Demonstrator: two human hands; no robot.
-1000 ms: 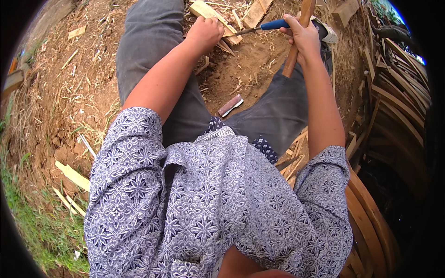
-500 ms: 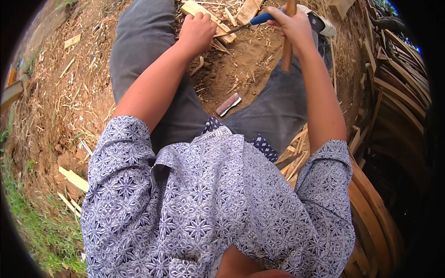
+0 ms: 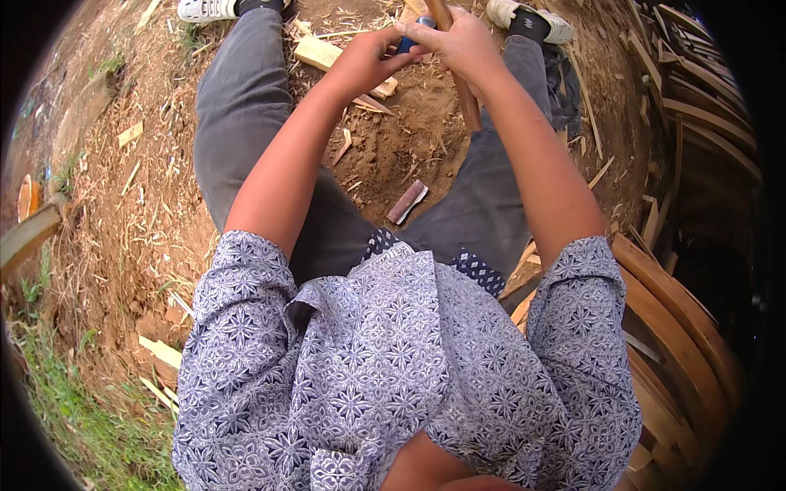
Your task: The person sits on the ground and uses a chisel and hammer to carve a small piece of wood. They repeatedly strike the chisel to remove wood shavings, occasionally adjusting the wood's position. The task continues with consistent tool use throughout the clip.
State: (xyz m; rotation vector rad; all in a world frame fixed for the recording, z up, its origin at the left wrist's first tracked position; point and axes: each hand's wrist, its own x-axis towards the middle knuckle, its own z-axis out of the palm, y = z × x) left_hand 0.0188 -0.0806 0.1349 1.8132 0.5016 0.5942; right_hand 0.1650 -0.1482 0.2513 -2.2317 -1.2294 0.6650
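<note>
Both of my hands meet between my knees near the top of the head view. My right hand (image 3: 465,47) is closed round a brown wooden shaft (image 3: 467,102), whose lower end points toward my right thigh; its upper end runs out of view. My right thumb also lies against the blue-handled tool (image 3: 416,34). Fingers of my left hand (image 3: 372,61) close on that handle from the other side. The tool's blade is hidden. Below my left hand, a pale wood block (image 3: 319,54) lies on the soil. A small reddish-brown block (image 3: 407,202) with a white side lies between my thighs.
Wood chips and splinters cover the dirt. Stacked curved planks (image 3: 675,327) stand close by my right arm, beside a dark hollow. Grass (image 3: 90,409) grows at the lower left, and a timber piece (image 3: 31,237) juts in from the left edge.
My left hand has left the wood block and moved right to the blue-handled tool. My right hand has shifted left, bringing the tool and shaft along. The block stays on the ground.
</note>
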